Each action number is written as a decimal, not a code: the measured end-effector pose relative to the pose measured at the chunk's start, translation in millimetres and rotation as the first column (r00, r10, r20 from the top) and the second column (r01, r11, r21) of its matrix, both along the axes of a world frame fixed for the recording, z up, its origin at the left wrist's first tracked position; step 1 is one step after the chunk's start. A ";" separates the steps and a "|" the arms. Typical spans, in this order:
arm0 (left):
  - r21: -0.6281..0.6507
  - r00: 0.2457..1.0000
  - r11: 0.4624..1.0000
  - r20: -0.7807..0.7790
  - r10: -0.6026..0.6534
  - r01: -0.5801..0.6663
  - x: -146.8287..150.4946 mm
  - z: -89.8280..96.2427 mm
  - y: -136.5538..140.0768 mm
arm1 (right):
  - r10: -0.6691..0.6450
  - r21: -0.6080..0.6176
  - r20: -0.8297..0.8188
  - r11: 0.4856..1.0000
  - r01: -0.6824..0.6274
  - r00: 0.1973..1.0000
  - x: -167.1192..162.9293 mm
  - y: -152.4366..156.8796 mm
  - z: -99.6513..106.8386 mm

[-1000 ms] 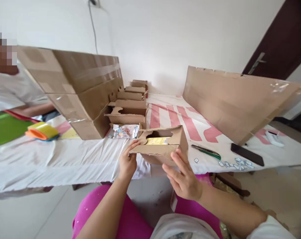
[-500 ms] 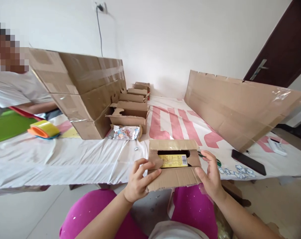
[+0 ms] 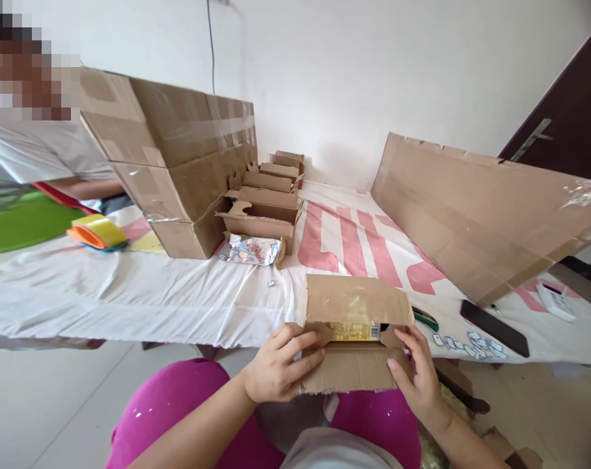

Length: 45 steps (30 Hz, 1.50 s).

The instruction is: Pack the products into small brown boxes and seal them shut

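Observation:
A small brown cardboard box (image 3: 358, 372) lies between my hands at the table's front edge, its long flaps partly raised. Through its opening a yellow printed package (image 3: 351, 331) with a barcode is visible; the rest of it is hidden. My left hand (image 3: 286, 359) grips the box's left end, fingers bent over the side flap. At the right end, my right hand (image 3: 416, 366) holds the box with the thumb at the near flap and the fingers by the side flap. Just beyond the right fingers lies a green-handled cutter (image 3: 426, 319).
Stacked taped cartons (image 3: 178, 156) stand at left, beside a row of open cardboard boxes (image 3: 269, 218) and a printed packet (image 3: 254, 250). A cardboard panel (image 3: 471, 215), a black phone (image 3: 494, 327) and several small white pieces (image 3: 477, 344) are at right. Another person (image 3: 46, 153) sits at far left.
The box's far flap has tilted towards me, covering part of the opening. Both hands have stayed on the box's ends. My view has shifted slightly.

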<state>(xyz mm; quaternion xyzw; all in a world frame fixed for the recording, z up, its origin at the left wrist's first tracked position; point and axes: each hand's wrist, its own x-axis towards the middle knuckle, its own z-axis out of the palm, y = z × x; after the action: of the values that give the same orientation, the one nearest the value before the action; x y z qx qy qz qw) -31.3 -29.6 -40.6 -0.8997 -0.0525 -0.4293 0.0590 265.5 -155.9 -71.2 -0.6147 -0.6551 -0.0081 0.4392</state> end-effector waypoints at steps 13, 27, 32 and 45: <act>-0.186 0.959 0.975 0.233 0.161 -0.118 -4.1 10.8 15.1 | 0.256 -0.088 0.208 0.966 -0.242 0.944 -8.5 49.0 96.7; -0.252 0.948 0.955 0.234 0.215 -0.154 -1.6 -3.0 27.2 | 0.575 -0.432 0.365 0.801 -0.414 0.732 -32.6 132.1 130.3; -0.227 0.941 0.959 0.254 0.224 -0.167 -1.2 -4.4 26.5 | 0.558 -0.504 0.439 0.802 -0.321 0.704 -27.9 152.8 134.1; -0.236 0.934 0.955 0.264 0.240 -0.178 -0.6 -3.9 28.0 | 0.425 -0.570 0.548 0.820 -0.050 0.720 -49.9 170.9 123.2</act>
<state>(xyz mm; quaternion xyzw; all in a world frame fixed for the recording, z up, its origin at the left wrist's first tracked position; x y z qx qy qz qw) -32.0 -1.5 -44.4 -0.8173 -0.2010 -0.5400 0.0019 215.6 14.9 52.0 -0.5732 -0.8193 0.0128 -0.0028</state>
